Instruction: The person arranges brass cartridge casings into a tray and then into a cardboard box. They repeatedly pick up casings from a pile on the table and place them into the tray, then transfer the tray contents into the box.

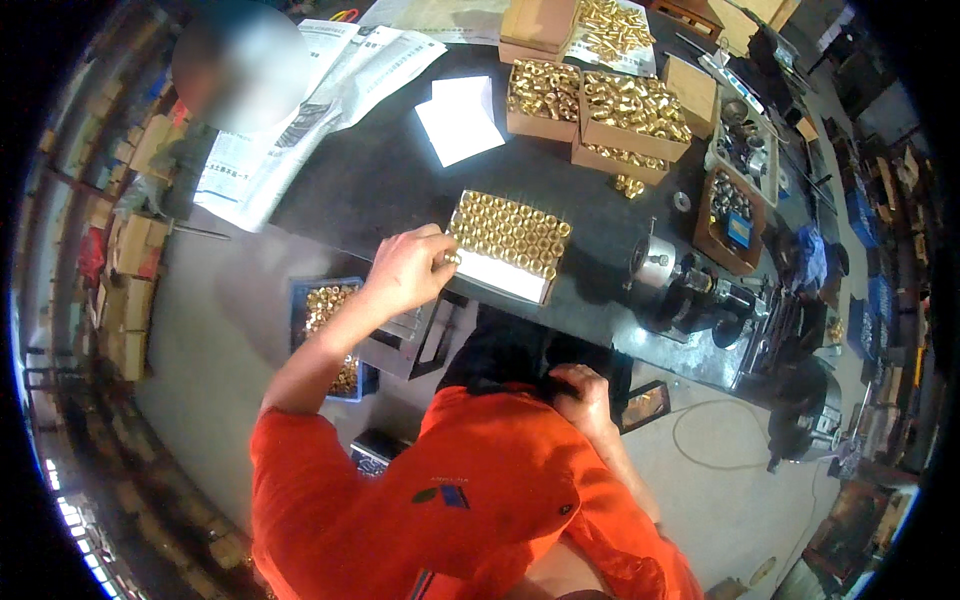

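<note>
My left hand (405, 268) is closed in a pinch on a small brass fitting (452, 257), at the left edge of a shallow box. In this box (500, 276) brass fittings (508, 230) stand upright in close rows over the far part. A bare white strip shows along its near side. My right hand (585, 397) rests on my lap against dark trousers, its fingers curled in. Whatever it may hold is hidden.
Cartons of brass parts (635, 110) stand at the far side of the dark table (370, 190), by newspapers (290, 130) and white paper (460, 120). A metal chuck fixture (655, 262) stands right. Below left sits a blue crate (298, 320) of brass fittings. Another person is far left.
</note>
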